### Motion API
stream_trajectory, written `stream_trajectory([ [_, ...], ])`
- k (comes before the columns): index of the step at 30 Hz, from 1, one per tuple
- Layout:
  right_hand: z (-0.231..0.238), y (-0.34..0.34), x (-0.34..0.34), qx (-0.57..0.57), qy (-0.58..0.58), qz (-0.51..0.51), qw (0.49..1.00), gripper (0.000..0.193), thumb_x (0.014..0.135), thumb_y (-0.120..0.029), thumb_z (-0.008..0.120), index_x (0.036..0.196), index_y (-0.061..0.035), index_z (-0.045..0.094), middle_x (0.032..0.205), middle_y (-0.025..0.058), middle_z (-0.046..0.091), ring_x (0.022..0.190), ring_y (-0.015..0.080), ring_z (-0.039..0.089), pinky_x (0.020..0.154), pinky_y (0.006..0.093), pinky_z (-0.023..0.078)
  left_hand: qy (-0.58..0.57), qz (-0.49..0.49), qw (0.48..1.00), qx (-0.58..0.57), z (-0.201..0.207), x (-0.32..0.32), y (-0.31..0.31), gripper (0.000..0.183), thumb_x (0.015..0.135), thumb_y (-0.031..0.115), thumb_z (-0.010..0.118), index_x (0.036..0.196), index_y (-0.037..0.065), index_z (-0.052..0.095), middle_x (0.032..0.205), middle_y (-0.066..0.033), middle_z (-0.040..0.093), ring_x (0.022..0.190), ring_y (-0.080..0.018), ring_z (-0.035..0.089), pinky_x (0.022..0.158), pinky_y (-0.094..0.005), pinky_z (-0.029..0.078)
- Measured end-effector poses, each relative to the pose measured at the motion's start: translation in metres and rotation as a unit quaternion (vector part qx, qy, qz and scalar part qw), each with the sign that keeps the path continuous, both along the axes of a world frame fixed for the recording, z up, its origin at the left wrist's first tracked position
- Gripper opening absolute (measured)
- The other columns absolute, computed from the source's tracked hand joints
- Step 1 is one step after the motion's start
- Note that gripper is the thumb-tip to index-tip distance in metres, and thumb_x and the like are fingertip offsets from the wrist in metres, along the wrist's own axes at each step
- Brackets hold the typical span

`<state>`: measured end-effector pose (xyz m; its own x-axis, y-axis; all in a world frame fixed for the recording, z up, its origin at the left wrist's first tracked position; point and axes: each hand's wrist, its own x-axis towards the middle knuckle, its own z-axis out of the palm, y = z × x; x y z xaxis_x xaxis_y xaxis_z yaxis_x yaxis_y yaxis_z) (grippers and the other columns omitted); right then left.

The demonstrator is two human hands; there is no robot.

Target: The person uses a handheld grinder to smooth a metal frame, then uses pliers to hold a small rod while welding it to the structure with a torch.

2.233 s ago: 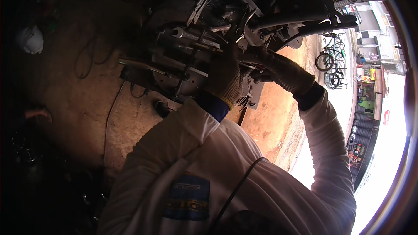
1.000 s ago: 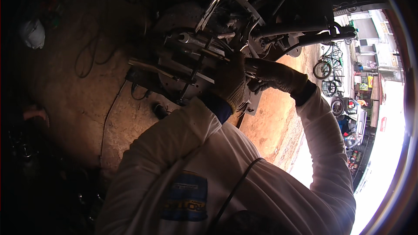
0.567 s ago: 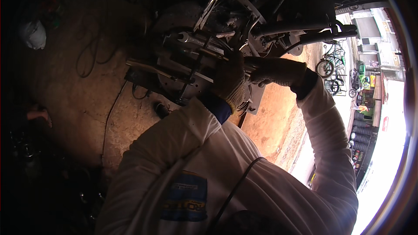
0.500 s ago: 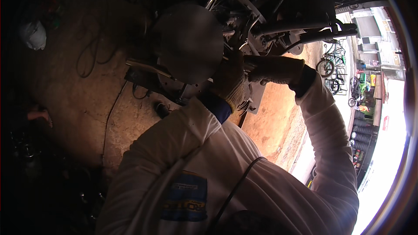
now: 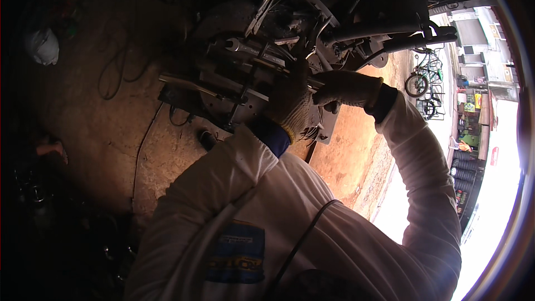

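My left hand [image 5: 292,103], in a knitted work glove with a yellow edge, reaches up to a dark metal assembly [image 5: 239,86]. Its fingers look curled, mostly lost in shadow. Beside it, my right hand [image 5: 348,88], gloved too, comes in from the right with bent fingers close to the left hand. Both seem closed on something too dark to make out. A spanner [image 5: 253,51] lies slanted over the metalwork, its jaw to the left and its other end near my left fingers. Thin wires [image 5: 317,128] hang below the hands.
Dark tubes [image 5: 407,42] and a curved metal bar [image 5: 312,0] stand above and right of my hands. A cable [image 5: 136,161] runs along the brown floor at left, near a white bag [image 5: 43,46]. Bicycles [image 5: 426,81] and stacked tyres [image 5: 463,167] stand outside at right.
The round grey patch over the middle is gone, leaving the spanner and metal parts visible. My right hand has shifted slightly left; my left hand has barely moved.
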<state>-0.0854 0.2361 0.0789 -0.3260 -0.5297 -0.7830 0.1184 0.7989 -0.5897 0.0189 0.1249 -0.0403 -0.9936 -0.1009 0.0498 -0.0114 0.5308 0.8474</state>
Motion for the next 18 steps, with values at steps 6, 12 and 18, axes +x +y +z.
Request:
stream_trajectory([
  [6,-0.009,0.004,-0.01,0.008,-0.011,0.043,0.999,0.027,0.085,-0.014,0.075,0.107,0.0009,0.069,0.079,0.0046,0.068,0.065,0.0119,0.065,0.061,0.0265,0.053,0.015,-0.032,0.972,0.234,-0.028,0.009,0.0,0.067,0.092,0.015,0.064,0.151,0.008,0.032,0.124,-0.0195,0.059,0.108,-0.0329,0.062,0.092,-0.0442,0.051],
  [12,-0.007,0.002,-0.007,-0.03,0.045,0.089,0.995,0.022,0.086,-0.015,0.073,0.1,0.0016,0.069,0.079,0.0043,0.068,0.062,0.0109,0.063,0.058,0.0253,0.051,-0.002,-0.115,0.842,0.527,-0.013,0.041,-0.005,0.046,0.1,0.02,0.055,0.141,0.002,0.044,0.13,-0.0145,0.057,0.114,-0.0201,0.06,0.091,-0.0354,0.052],
  [18,-0.028,0.02,-0.016,-0.108,0.016,0.099,0.989,0.02,0.085,-0.016,0.073,0.094,0.001,0.068,0.076,0.0037,0.066,0.061,0.0095,0.061,0.055,0.024,0.049,-0.146,-0.145,0.882,0.424,0.07,0.06,-0.042,0.044,0.095,0.024,0.063,0.131,-0.001,0.055,0.106,-0.0193,0.066,0.099,-0.0273,0.065,0.085,-0.0396,0.051],
])
